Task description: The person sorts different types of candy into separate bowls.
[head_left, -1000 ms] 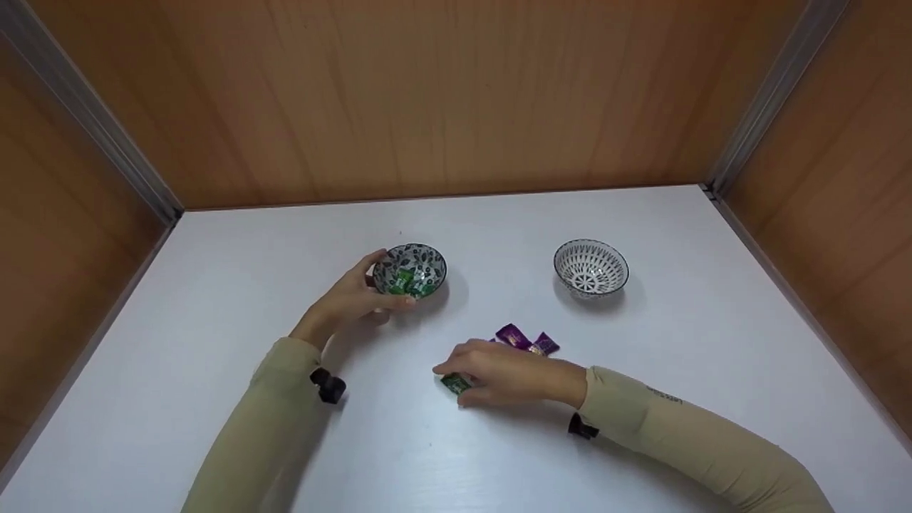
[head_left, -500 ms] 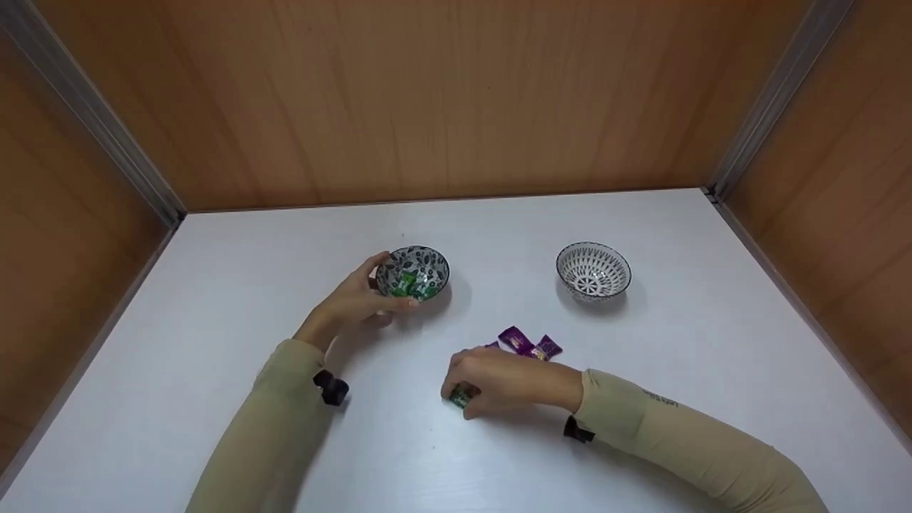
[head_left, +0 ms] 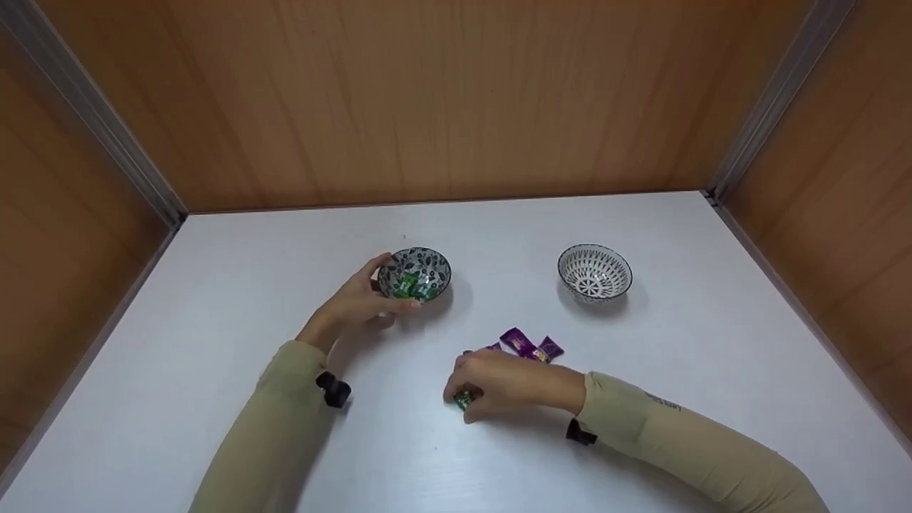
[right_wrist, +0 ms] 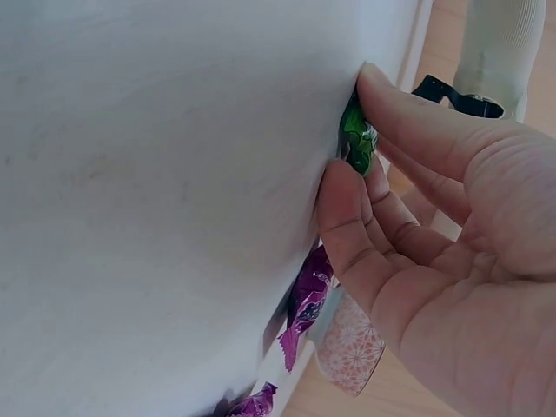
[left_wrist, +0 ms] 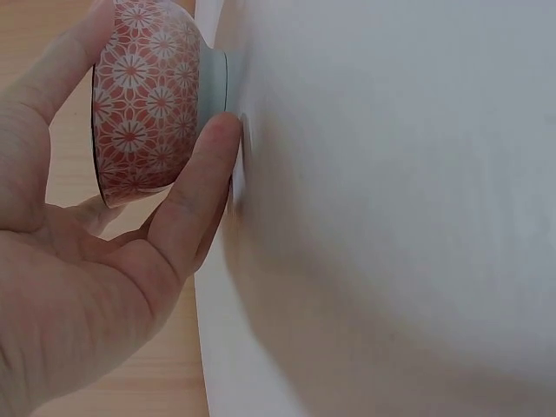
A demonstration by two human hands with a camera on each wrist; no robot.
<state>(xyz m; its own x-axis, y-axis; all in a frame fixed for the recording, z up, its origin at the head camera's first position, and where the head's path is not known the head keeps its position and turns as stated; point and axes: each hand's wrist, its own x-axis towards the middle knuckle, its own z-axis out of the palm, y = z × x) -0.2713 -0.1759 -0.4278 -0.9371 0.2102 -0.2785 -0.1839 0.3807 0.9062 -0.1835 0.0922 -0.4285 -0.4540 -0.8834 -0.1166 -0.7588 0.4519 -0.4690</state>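
My left hand [head_left: 356,298] grips the side of a small bowl [head_left: 432,266], thumb along the near rim. Inside, the bowl has a dark leaf pattern; its outside shows red with white flowers in the left wrist view. Several green-wrapped candies [head_left: 406,286] lie in it. My right hand [head_left: 504,381] is low over the white table, pinching another green-wrapped candy [right_wrist: 357,139] between thumb and fingertips. The candy touches or nearly touches the tabletop. Just beyond that hand lie several purple-wrapped candies [head_left: 517,341], one of them partly hidden behind the knuckles.
A second bowl [head_left: 595,268] with a black-and-white dashed inside stands at the back right of the white table [head_left: 285,235]. Wooden panels [head_left: 456,107] rise behind the table and on both sides.
The right hand has moved slightly toward the person, and its fingers have closed on the green candy. The left hand keeps hold of the bowl, and the view has shifted slightly.
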